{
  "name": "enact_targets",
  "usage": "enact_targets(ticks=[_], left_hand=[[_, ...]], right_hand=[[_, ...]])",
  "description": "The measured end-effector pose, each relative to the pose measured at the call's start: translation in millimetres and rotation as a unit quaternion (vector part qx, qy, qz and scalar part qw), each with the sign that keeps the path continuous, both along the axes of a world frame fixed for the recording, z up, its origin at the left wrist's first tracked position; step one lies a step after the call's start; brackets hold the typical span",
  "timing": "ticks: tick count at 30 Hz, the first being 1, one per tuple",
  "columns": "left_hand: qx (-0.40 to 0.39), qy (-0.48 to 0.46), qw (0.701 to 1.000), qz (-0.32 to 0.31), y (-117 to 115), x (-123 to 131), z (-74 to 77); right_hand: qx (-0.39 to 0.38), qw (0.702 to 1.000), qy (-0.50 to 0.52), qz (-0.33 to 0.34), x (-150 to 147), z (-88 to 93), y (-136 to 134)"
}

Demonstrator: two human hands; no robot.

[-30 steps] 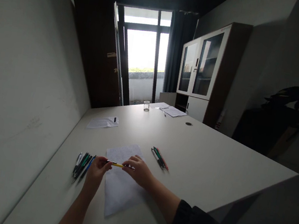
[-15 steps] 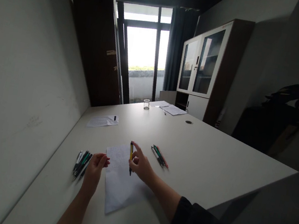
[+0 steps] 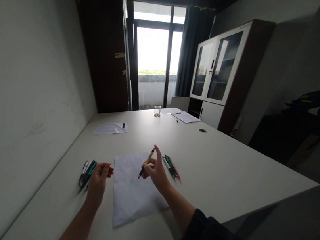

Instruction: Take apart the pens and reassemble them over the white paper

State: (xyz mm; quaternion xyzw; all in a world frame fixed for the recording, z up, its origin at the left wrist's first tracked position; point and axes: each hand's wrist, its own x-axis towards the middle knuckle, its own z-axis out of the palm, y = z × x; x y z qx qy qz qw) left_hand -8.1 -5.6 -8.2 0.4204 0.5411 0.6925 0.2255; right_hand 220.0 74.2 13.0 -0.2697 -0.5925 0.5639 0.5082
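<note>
A yellow and black pen (image 3: 148, 161) is held in my right hand (image 3: 155, 170), tip down and tilted, with the index finger on its top end. Under it lies a white paper (image 3: 133, 198) with writing on its upper part. My left hand (image 3: 101, 175) is curled at the paper's left edge, thumb and fingers together; whatever is between them is too small to make out. Beside it on the left is a pile of several pens (image 3: 87, 171), partly hidden by that hand. Several more pens (image 3: 171, 166) lie to the right of the paper.
On the white table (image 3: 215, 172) are a sheet with a dark mark (image 3: 110, 128) at the left, a clear glass (image 3: 157, 111), papers (image 3: 188, 118) and a pen (image 3: 175, 118) at the far end. A round hole cover (image 3: 203, 131) sits at the right.
My right hand has moved right and slightly up, and the pen has gone from nearly upright to leaning right. My left hand has shifted slightly left, over part of the pen pile.
</note>
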Motion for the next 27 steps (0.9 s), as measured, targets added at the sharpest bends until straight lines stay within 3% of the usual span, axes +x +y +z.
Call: enact_targets(ticks=[16,27], left_hand=[[-0.015,0.030,0.999,-0.016,1.3,-5.7,-7.6],[-0.013,0.035,0.999,-0.002,-1.0,0.5,-1.2]], right_hand=[[-0.001,1.000,0.007,0.005,-1.1,-5.2,3.2],[0.006,1.000,0.002,0.006,-0.2,-2.6,1.5]])
